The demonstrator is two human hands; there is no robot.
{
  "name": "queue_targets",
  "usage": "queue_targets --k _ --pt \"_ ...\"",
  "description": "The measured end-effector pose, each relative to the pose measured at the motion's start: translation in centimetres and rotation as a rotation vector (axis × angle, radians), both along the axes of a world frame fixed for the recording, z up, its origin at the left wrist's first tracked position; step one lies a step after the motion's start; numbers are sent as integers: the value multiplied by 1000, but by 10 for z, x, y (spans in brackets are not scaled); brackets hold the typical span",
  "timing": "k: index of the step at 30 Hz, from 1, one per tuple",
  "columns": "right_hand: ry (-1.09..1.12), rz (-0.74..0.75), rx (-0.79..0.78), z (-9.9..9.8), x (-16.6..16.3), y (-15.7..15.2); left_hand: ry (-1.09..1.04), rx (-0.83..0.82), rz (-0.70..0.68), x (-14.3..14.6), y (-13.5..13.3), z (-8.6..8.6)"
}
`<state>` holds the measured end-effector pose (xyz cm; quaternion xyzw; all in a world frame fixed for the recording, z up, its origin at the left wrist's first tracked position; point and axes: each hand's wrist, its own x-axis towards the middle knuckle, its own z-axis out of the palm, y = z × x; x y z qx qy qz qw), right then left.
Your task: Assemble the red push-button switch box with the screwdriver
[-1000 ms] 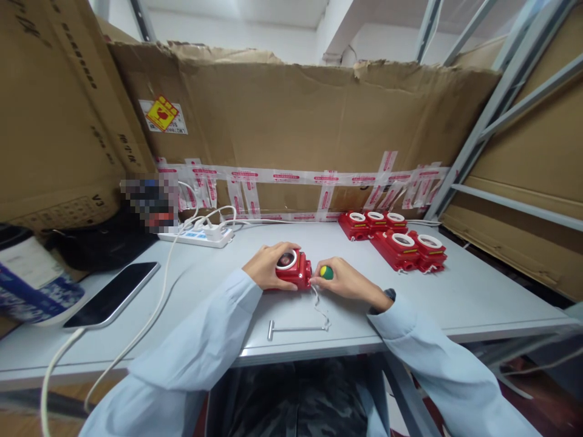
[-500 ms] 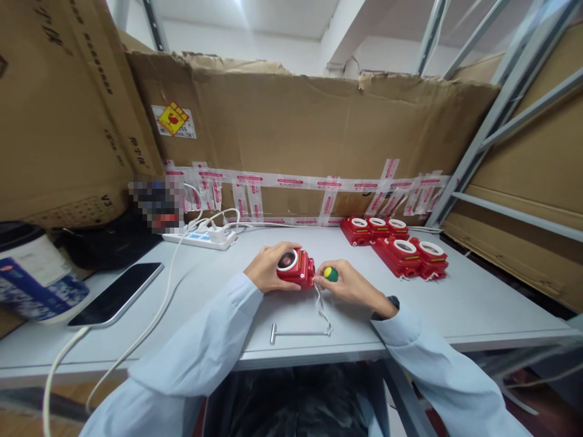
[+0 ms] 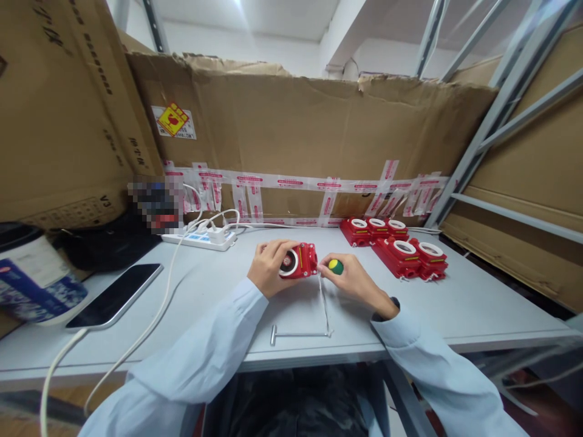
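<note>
My left hand [image 3: 268, 267] grips a small red box [image 3: 303, 261] with a round white-ringed window, lifted off the grey table [image 3: 455, 297] and tipped so the window faces me. My right hand [image 3: 350, 280] is closed round a screwdriver whose green-and-yellow handle end [image 3: 336, 266] shows, held against the box's right side. A thin white cord [image 3: 324, 300] hangs from the box down to a small metal T-shaped key [image 3: 296, 333] lying near the table's front edge.
Several matching red boxes [image 3: 401, 247] stand in a group at the back right. A white power strip [image 3: 200, 238] with cables lies at the back left, a dark phone [image 3: 116, 295] at the left. Cardboard walls [image 3: 296, 133] and a metal rack frame [image 3: 478, 139] enclose the table.
My left hand has raised the red box off the table and tilted it towards me. The cord has pulled straight. My right hand followed upward with the screwdriver.
</note>
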<state>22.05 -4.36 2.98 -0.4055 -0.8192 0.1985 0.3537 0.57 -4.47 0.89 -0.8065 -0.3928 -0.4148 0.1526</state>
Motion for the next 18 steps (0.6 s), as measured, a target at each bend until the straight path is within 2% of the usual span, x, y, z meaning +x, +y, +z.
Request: queue_targets --k 3,9,14,18 --pt "4 -66 115 -2 -2 -1 -48 -52 -2 0 2 0" --pt "-97 29 243 -8 4 4 -82 -144 -21 1 1 0" --pt "-206 100 286 -8 8 6 -39 -182 -29 0 0 0" --pt "-217 114 262 -6 7 4 -8 -150 -32 0 -1 -1"
